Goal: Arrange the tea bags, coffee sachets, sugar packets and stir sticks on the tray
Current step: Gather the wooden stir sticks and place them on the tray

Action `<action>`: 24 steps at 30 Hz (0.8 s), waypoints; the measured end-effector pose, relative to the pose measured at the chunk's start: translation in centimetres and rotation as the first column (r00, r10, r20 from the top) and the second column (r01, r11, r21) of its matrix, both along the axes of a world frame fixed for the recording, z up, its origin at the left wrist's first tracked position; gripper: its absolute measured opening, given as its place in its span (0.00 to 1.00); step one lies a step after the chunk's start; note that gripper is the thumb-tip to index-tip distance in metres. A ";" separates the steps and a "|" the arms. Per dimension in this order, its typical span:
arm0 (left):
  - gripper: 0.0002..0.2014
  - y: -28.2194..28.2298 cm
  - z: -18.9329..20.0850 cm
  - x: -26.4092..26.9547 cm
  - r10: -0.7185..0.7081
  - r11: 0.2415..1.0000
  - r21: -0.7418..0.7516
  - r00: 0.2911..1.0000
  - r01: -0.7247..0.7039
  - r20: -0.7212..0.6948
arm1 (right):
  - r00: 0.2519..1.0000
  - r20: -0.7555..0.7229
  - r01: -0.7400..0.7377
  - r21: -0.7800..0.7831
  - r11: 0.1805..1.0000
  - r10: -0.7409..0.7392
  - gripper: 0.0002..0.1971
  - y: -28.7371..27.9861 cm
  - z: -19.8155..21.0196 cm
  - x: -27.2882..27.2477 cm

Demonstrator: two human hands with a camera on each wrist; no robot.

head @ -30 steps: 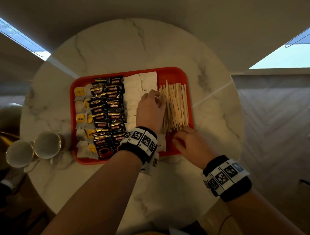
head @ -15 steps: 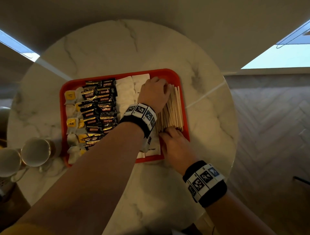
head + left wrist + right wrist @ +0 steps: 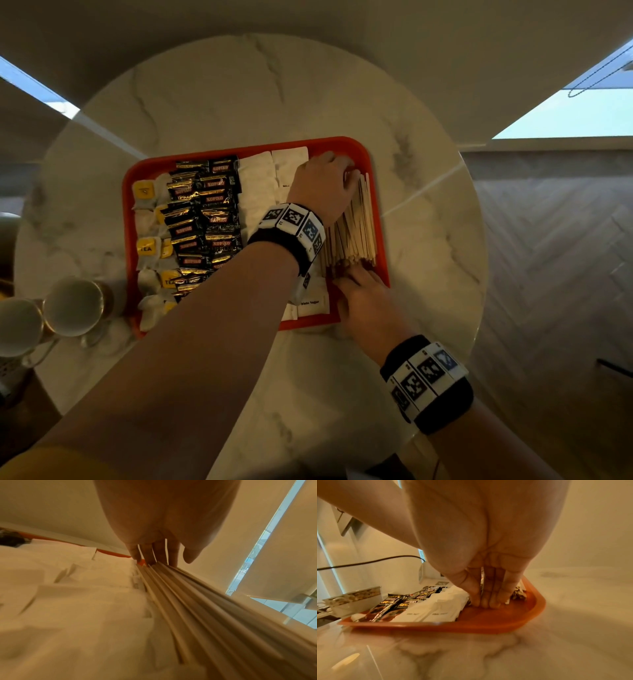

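On the round marble counter (image 3: 428, 246), a red plastic tray (image 3: 373, 161) holds tea bags (image 3: 145, 219), glossy black coffee sachets (image 3: 202, 219), white paper sugar packets (image 3: 257, 181) and thin wooden stir sticks (image 3: 356, 229). The left hand (image 3: 323, 186) presses straight fingers (image 3: 173, 555) against their far ends, the right hand (image 3: 368, 301), fingers (image 3: 493, 595) together, against their near ends.

Dim, warm yellow-brown cast in all three views. Daylight comes from windows (image 3: 561, 113) at the upper right and upper left of the head view, bright and washed out. Pale streaks of glare cross the marble table (image 3: 239, 96). Head view bends strongly at the edges. Both wrist views are soft: the sugar packets (image 3: 72, 601) are smeared, and the near table is out of focus.
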State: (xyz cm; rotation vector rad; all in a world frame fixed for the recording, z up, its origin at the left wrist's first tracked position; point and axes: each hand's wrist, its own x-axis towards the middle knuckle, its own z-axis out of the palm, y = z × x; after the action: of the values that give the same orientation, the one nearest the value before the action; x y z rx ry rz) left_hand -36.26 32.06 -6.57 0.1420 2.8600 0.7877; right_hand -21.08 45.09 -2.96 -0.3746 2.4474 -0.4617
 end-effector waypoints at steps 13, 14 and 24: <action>0.20 1.6 -0.1 0.1 -0.075 0.996 0.050 0.995 0.071 0.068 | 0.992 -0.075 0.104 -0.025 0.994 -0.106 0.21 1.4 -1.2 0.5; 0.19 1.7 -0.2 0.2 -0.060 0.997 0.043 0.996 0.057 0.064 | 0.991 -0.079 0.102 -0.039 0.994 -0.104 0.21 1.4 -1.2 0.2; 0.18 2.2 -0.2 -0.3 -0.083 0.997 0.007 0.994 0.083 0.067 | 0.992 -0.073 0.103 0.013 0.995 -0.102 0.18 2.1 -1.2 -0.2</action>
State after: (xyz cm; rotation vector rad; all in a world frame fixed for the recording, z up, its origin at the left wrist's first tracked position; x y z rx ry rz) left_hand -36.56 34.31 -6.79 0.2294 2.7698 0.7673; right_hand -21.29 47.22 -4.18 -0.2631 2.5480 -0.4788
